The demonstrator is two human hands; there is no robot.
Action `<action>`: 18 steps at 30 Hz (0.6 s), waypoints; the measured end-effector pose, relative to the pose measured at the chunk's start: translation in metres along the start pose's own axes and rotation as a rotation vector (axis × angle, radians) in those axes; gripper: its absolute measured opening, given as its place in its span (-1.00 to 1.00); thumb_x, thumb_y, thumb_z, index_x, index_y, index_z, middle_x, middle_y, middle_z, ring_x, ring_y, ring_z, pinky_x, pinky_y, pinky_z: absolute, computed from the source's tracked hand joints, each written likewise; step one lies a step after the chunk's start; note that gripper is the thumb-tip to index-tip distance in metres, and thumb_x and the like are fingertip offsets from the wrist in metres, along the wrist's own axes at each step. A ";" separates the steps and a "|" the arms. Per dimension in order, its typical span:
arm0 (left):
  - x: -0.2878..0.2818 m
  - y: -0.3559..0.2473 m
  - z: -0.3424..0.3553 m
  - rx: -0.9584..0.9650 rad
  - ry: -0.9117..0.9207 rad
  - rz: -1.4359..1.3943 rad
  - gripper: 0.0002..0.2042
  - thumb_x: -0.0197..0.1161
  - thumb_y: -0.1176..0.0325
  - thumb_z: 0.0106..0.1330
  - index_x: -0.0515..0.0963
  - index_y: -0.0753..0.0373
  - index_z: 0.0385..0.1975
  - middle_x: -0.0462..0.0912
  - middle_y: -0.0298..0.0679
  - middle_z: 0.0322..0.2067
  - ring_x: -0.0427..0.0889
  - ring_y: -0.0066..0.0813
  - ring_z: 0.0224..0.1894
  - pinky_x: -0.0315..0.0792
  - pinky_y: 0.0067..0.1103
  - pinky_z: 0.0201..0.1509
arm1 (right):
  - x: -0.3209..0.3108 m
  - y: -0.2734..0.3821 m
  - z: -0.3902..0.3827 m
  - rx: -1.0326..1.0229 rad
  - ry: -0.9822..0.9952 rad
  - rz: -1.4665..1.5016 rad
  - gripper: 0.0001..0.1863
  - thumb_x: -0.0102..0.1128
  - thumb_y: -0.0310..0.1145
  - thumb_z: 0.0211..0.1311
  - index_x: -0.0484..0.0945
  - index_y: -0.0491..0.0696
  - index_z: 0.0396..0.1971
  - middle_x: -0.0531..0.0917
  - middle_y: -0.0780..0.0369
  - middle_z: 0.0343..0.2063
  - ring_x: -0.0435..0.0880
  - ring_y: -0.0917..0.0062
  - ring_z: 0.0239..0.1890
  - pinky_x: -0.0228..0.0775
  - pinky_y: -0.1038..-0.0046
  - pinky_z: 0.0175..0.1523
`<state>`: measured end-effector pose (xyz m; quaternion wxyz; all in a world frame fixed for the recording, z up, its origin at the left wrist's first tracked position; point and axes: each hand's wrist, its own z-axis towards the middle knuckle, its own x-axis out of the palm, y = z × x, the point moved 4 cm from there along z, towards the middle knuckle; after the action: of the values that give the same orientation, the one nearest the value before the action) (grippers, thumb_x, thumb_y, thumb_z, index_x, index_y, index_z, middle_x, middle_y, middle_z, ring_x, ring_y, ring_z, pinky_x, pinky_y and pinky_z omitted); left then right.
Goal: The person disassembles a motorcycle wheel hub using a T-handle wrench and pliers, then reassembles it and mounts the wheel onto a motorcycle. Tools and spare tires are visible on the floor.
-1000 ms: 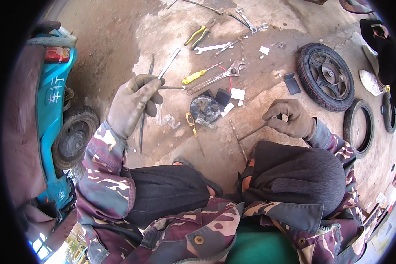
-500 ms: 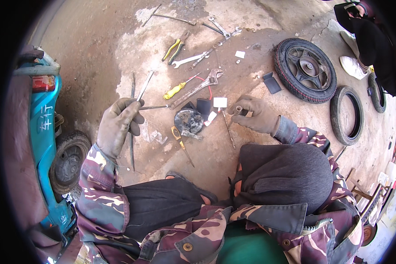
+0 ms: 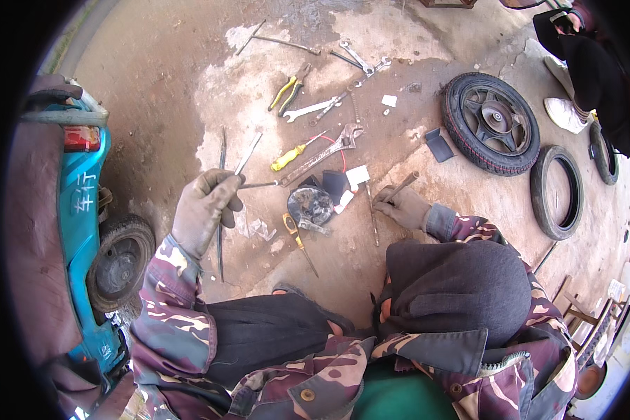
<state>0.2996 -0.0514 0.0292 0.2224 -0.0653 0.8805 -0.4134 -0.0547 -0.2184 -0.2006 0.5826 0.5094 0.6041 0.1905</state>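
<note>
My left hand point(image 3: 206, 206), gloved, grips a flat steel bar point(image 3: 250, 150) pointing up and a thin rod point(image 3: 259, 185) pointing right. My gloved right hand point(image 3: 399, 206) is closed on a dark metal rod point(image 3: 406, 184) tilted up to the right, beside a long thin bar point(image 3: 375, 225) on the concrete. Between my hands lie a grimy round metal part point(image 3: 306, 205), a yellow-black screwdriver point(image 3: 292, 229), dark and white pads point(image 3: 357, 175) and an adjustable wrench point(image 3: 315, 150). A yellow screwdriver point(image 3: 284, 159), pliers point(image 3: 285, 91) and several spanners point(image 3: 308, 110) lie farther out.
A teal vehicle point(image 3: 84, 238) with a wheel stands at my left. At right lie a spoked wheel with tyre point(image 3: 462, 126), a loose tyre point(image 3: 544, 192) and another tyre farther right. A person in black trousers point(image 3: 584, 84) is at the upper right. A T-bar point(image 3: 283, 43) lies far out.
My right hand has moved forward and left, and its rod now points up-right instead of down-left. My left hand still holds both pieces. The whole view has shifted slightly.
</note>
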 end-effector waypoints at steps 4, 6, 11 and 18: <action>0.000 -0.001 -0.002 -0.002 -0.013 0.041 -0.53 0.39 -0.01 0.46 0.66 0.36 0.01 0.67 -0.26 -0.45 0.55 -0.64 -0.54 0.45 -0.67 -0.43 | -0.012 -0.015 0.003 0.114 -0.046 0.149 -0.72 0.24 -0.22 0.50 0.71 -0.11 -0.03 0.80 0.09 -0.19 0.80 0.27 -0.09 0.61 0.26 0.08; 0.000 -0.003 -0.004 0.011 -0.024 0.047 -0.54 0.38 0.01 0.47 0.66 0.36 0.01 0.67 -0.27 -0.45 0.54 -0.64 -0.55 0.45 -0.67 -0.43 | -0.016 -0.027 0.004 0.203 -0.064 0.304 -0.72 0.25 -0.23 0.51 0.71 -0.14 -0.03 0.80 0.13 -0.20 0.81 0.38 -0.10 0.63 0.32 0.05; 0.001 -0.005 -0.005 0.028 -0.032 -0.003 -0.60 0.35 0.05 0.50 0.68 0.34 -0.01 0.67 -0.28 -0.44 0.53 -0.66 -0.56 0.43 -0.68 -0.45 | -0.027 -0.062 -0.002 0.335 -0.144 0.518 -0.68 0.25 -0.20 0.52 0.71 -0.19 -0.06 0.79 0.20 -0.22 0.78 0.48 -0.20 0.65 0.41 -0.05; 0.000 -0.006 -0.002 0.023 -0.049 0.018 -0.66 0.30 0.15 0.56 0.68 0.37 -0.02 0.66 -0.28 -0.46 0.58 -0.60 -0.55 0.48 -0.64 -0.46 | -0.033 -0.108 -0.044 0.709 -0.276 0.660 -0.61 0.20 -0.10 0.55 0.72 -0.18 -0.10 0.79 0.17 -0.32 0.80 0.43 -0.35 0.72 0.36 -0.23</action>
<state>0.2985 -0.0544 0.0350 0.2482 -0.0648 0.8705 -0.4200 -0.1429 -0.2745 -0.2616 0.3568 0.8602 0.3558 0.0785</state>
